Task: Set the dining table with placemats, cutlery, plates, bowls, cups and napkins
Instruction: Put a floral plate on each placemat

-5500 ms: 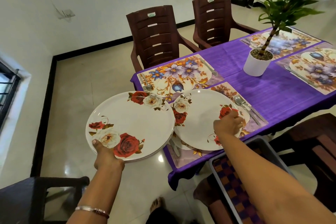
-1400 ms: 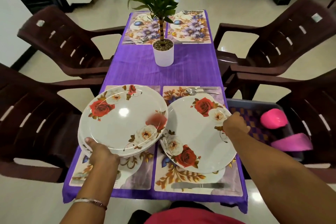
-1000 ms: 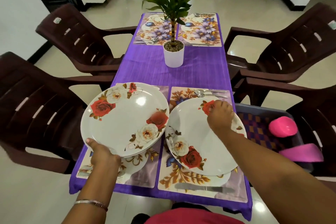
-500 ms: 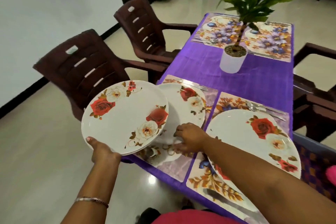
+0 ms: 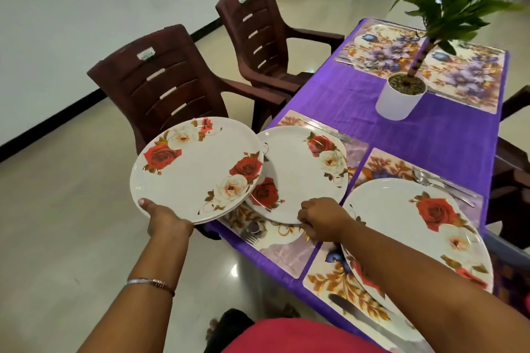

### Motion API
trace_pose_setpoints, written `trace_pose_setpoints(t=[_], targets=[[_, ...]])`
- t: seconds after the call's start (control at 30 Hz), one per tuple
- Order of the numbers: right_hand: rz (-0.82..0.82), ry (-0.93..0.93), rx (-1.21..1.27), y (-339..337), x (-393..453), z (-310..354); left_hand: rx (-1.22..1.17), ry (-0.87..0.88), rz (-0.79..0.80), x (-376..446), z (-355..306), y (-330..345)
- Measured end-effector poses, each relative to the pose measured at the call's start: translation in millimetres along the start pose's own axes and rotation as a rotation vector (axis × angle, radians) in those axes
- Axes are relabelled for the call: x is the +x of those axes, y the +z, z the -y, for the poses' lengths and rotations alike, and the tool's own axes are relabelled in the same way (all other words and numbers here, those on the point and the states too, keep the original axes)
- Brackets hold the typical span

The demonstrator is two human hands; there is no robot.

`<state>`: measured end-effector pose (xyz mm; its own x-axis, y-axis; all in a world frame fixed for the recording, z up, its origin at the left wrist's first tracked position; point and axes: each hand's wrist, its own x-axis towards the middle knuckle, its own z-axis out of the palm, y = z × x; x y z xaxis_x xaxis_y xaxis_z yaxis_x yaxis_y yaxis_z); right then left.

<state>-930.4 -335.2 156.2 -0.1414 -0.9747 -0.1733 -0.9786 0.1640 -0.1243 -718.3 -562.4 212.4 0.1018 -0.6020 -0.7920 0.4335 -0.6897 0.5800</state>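
**Second plate going down on near-left placemat; stack held in reserve**

Left of centre: the left hand (image 5: 167, 219) carries a stack of white round melamine plates with red and cream rose print (image 5: 195, 169). The thumb lies over the near rim and the remaining fingers are hidden beneath, so their spread cannot be told. The stack is held level and off the table's left edge, apparently to keep it clear of the setting in hand.

Centre: the right hand (image 5: 321, 216) pinches the near rim of a single rose-print plate (image 5: 298, 172), fingers curled under the edge. This plate sits over the near-left floral placemat (image 5: 282, 249), its far-left rim tucked under the held stack. A rim grip suits sliding it to centre. A fork (image 5: 249, 233) at the mat's near end and a knife (image 5: 327, 129) at its far end bracket the plate.

Right of centre: another rose-print plate (image 5: 407, 226) already lies on the near-right floral placemat (image 5: 338, 289), with a spoon (image 5: 424, 179) beyond it.

Upper right: two purple-flower placemats (image 5: 384, 51) carry cutlery but no plates; judged the destination for the stack. A white pot with green plant (image 5: 400, 97) stands mid-table on the purple tablecloth (image 5: 430, 135).

Upper left: two brown plastic chairs (image 5: 172, 89).
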Motion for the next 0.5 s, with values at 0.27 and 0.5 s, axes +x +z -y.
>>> trace_pose_setpoints(t=[0.27,0.5], targets=[[0.022,0.035,0.020,-1.1,-6.5,-0.3,0.044,-0.019,-0.005,4.8,2.1,1.6],[-0.021,0.118,0.119,-22.1,14.5,4.6,0.075,-0.016,-0.010,10.1,-6.7,-0.6]])
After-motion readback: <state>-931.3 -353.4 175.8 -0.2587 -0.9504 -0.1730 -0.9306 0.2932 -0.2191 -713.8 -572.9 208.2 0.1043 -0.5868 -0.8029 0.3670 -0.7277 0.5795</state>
